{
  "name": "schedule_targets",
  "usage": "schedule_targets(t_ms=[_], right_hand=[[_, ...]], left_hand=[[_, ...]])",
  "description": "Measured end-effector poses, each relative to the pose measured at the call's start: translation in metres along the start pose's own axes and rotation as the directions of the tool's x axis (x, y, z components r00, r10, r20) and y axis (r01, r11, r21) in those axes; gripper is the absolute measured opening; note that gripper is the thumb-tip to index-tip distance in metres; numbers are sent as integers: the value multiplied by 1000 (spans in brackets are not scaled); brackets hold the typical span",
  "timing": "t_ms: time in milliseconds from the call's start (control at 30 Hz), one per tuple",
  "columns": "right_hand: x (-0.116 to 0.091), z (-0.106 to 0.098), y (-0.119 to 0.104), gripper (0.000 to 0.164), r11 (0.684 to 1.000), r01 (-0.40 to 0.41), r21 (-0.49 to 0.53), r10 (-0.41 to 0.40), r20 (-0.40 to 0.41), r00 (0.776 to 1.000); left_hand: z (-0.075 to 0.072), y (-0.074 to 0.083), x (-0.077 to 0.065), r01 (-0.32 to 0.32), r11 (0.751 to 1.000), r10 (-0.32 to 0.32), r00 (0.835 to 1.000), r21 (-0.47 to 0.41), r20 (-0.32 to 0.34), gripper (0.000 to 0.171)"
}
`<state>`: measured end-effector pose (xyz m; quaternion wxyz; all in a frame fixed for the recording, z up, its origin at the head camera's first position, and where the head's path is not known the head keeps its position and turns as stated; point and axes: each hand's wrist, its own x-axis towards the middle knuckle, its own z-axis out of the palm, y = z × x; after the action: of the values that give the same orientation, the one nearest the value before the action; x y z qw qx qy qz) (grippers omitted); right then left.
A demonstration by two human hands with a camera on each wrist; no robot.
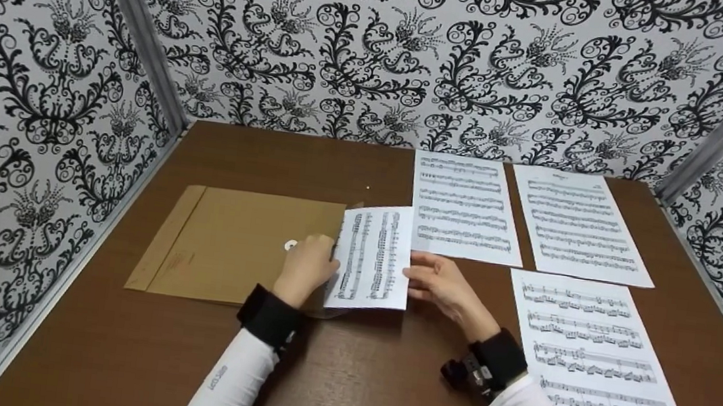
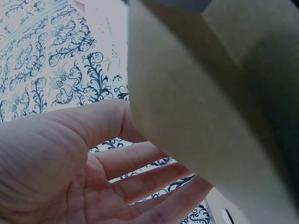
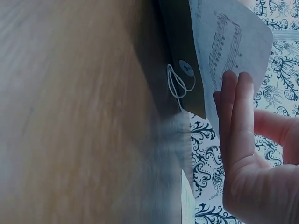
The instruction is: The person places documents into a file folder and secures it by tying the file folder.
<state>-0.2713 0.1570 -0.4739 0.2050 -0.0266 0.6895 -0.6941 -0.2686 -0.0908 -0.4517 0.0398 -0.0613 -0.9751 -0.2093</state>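
Note:
A brown paper envelope (image 1: 241, 244) lies on the left of the table, its mouth facing right. My left hand (image 1: 308, 268) grips the envelope at the mouth; the left wrist view shows the brown paper (image 2: 187, 93) standing apart there, with the thumb and fingers of the left hand (image 2: 107, 168) at its edge. A sheet of printed music (image 1: 372, 259) sticks out of the mouth, its left part hidden. The right hand (image 1: 444, 284) pinches the sheet's right edge, thumb on top. In the right wrist view, fingers of the right hand (image 3: 243, 140) lie against the sheet (image 3: 233, 46).
Two music sheets lie side by side at the back right, the left one (image 1: 463, 208) beside the right one (image 1: 577, 224). Another music page (image 1: 601, 373) lies near my right forearm. A round button with white string (image 3: 180, 81) hangs on the envelope. Patterned walls (image 1: 379, 48) enclose the brown table (image 1: 341, 378).

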Motion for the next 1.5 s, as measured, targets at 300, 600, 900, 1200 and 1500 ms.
schedule_targets(t_ms=[300,600,900,1200,1500], right_hand=[[3,11,2,55,1000,6,16,-5,-76,997],[7,22,2,55,1000,11,7,-10,-88,996],[10,33,2,54,1000,13,-1,-13,-77,997],[14,43,0,54,1000,19,11,-18,-52,998],[18,53,-1,53,1000,24,9,-24,-35,999]], left_hand=[[0,-1,0,2,1000,-2,1000,-3,1,12],[-1,-1,1,-8,1000,8,1000,-10,7,9],[-1,1,-1,-28,1000,28,1000,-8,-4,12],[-2,2,-3,-27,1000,27,1000,3,-6,8],[-1,2,-3,-42,999,42,999,-11,-14,9]])
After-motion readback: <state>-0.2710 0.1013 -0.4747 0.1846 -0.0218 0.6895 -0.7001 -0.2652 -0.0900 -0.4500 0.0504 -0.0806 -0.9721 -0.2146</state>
